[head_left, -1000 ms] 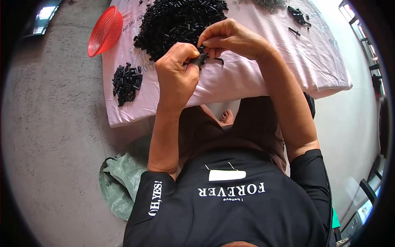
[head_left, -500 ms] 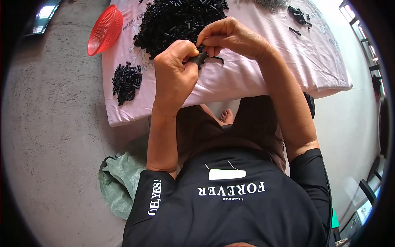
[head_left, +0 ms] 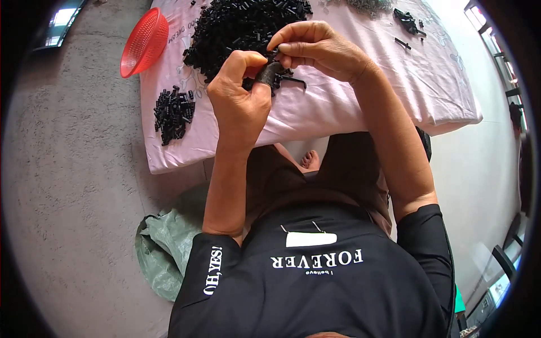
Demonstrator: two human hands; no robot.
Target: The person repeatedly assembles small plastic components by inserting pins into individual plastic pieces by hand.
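Sitting over a green woven sack (head_left: 160,253) on the grey floor, just left of your lap, you have both forearms raised toward the pink cloth-covered pad (head_left: 349,107) in front of you. Your left hand (head_left: 239,98) is closed around a small black plastic part (head_left: 270,73), thumb and forefinger pinching its near end. The part's long axis runs from near-left to far-right, straight toward your right hand (head_left: 318,48), which curls over it from the far side. The right fingertips (head_left: 282,50) are drawn together on the part's far end; whether they also pinch a second small piece, you cannot tell from here. The part sits between the two hands, above the pad's near half. Left of your hands lies a small heap of short black pieces (head_left: 173,112). Farther off spreads the large pile of black plastic pieces (head_left: 236,28), with a red mesh plastic basket (head_left: 143,42) at the pad's far-left corner.
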